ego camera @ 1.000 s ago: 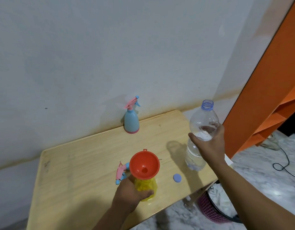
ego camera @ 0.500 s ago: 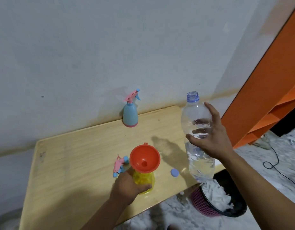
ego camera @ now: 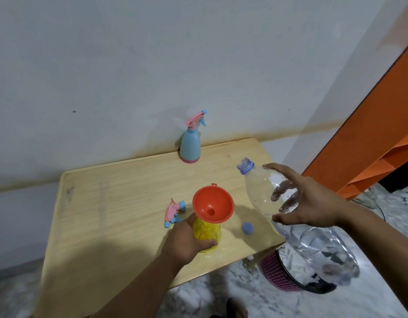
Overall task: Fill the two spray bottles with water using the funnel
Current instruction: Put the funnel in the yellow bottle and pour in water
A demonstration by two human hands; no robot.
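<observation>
My left hand (ego camera: pixel 187 242) grips a yellow spray bottle (ego camera: pixel 206 232) standing on the wooden table (ego camera: pixel 120 203). An orange funnel (ego camera: pixel 213 204) sits in its neck. My right hand (ego camera: pixel 313 200) holds a large clear water bottle (ego camera: pixel 262 191), uncapped and tilted, its mouth pointing up-left, to the right of the funnel and apart from it. Water sits in its lower end. A blue spray bottle (ego camera: pixel 190 145) with a pink trigger head stands by the wall. A loose pink and blue spray head (ego camera: pixel 174 211) lies left of the funnel.
A blue bottle cap (ego camera: pixel 247 227) lies on the table right of the yellow bottle. A pink mesh bin (ego camera: pixel 278 274) with white scraps stands on the marble floor below the table's right edge. Orange shelving (ego camera: pixel 382 134) rises at the right.
My right hand has lifted the water bottle off the table and tipped it from upright to a slant, mouth toward the funnel. My left hand stays on the yellow bottle.
</observation>
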